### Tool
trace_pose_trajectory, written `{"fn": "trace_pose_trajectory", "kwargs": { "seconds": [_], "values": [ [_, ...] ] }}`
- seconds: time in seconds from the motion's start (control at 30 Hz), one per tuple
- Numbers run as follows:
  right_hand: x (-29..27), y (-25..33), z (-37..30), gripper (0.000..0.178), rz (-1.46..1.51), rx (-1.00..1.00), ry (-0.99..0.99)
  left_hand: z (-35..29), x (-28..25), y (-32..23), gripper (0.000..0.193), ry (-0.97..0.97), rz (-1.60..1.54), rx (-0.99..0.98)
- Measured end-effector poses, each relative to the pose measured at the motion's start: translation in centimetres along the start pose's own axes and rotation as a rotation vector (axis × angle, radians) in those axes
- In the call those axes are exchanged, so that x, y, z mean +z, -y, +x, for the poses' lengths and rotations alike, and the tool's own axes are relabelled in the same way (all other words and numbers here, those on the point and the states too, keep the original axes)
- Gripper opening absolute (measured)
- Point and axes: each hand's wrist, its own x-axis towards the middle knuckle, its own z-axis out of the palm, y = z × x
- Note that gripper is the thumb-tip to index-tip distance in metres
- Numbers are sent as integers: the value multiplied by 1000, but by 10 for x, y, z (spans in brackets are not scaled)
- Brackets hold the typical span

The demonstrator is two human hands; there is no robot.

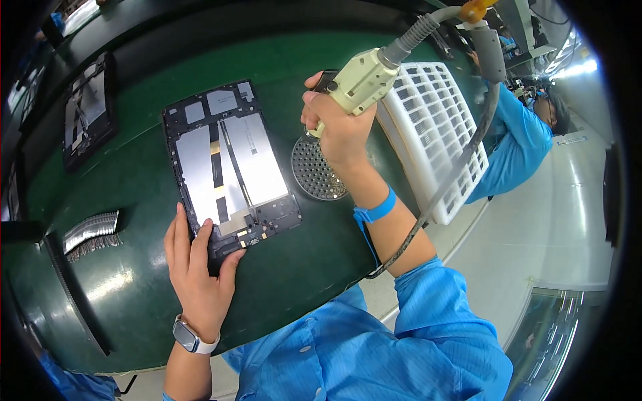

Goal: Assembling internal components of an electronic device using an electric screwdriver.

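An opened tablet [237, 157] with silver battery panels and dark ribbon strips lies on the green bench. At its lower left corner rests my left hand [197, 260], with fingers along the side and thumb at the bottom edge, gripping it. My right hand [341, 127] is closed around a cream electric screwdriver [368, 80] with a grey cable sleeve. Below that hand sits a round, dimpled screw tray [314, 174] with small screws in part of it. The screwdriver's tip points down toward the tray, and I cannot tell whether it touches.
A white grid tray [435, 127] stands at the right, and a cable [461, 160] runs across it. Another opened tablet [89, 110] lies at the far left. A curved strip of dark pieces [92, 234] is left of my hand. A person in blue [518, 140] sits beyond.
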Motion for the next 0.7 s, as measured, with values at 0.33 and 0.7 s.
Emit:
{"fn": "trace_pose_trajectory", "kwargs": {
  "seconds": [0.33, 0.7],
  "values": [
    [12, -15, -1, 18, 17, 10, -9, 1, -8, 4, 62, 1, 41, -17],
    [-25, 15, -10, 18, 54, -176, 26, 45, -84, 107, 38, -38, 367, 153]
  ]
}}
